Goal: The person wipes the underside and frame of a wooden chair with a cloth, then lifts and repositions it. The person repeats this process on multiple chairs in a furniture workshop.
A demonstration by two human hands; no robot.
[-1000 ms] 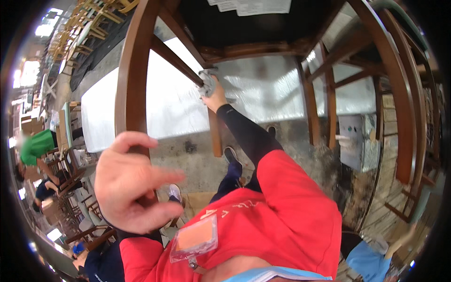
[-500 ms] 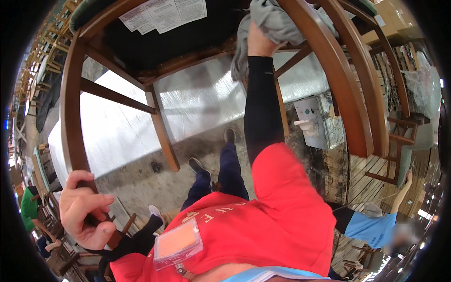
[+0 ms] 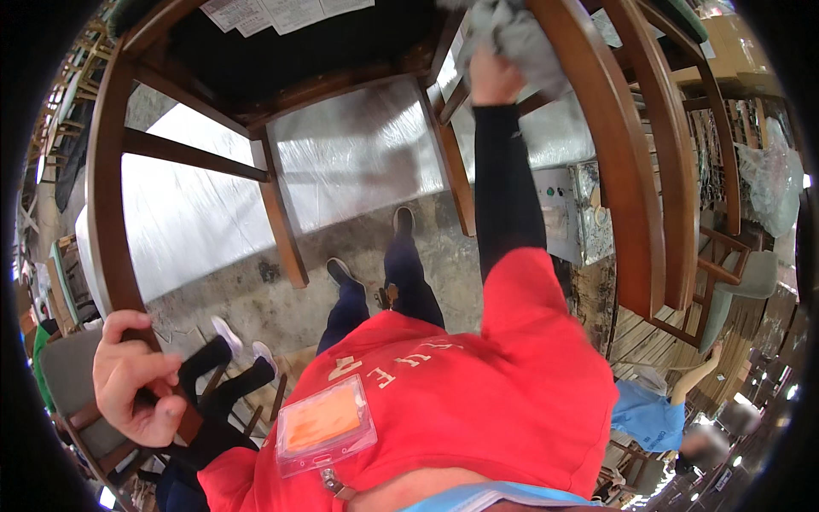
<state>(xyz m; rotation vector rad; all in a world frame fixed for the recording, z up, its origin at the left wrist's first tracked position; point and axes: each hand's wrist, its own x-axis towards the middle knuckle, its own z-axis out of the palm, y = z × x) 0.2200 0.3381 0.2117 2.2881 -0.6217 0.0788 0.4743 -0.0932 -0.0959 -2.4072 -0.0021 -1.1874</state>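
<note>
A brown wooden chair is tipped so that its dark underside, with white paper labels, faces me. My left hand is curled round the lower end of its left front leg. My right hand, arm stretched forward in a black sleeve, grips a crumpled grey cloth. The cloth lies against the upper part of a thick curved wooden leg on the right. The right fingers are partly hidden by the cloth and blurred.
Silvery plastic sheeting covers a surface beyond the chair. A grey control box stands right of it. Other chairs and cardboard are at the right. A person in a blue shirt is at the lower right; another's legs show at left.
My right hand and the cloth have moved a little to the right along the chair frame. The left hand keeps its hold, and the whole view has shifted slightly.
</note>
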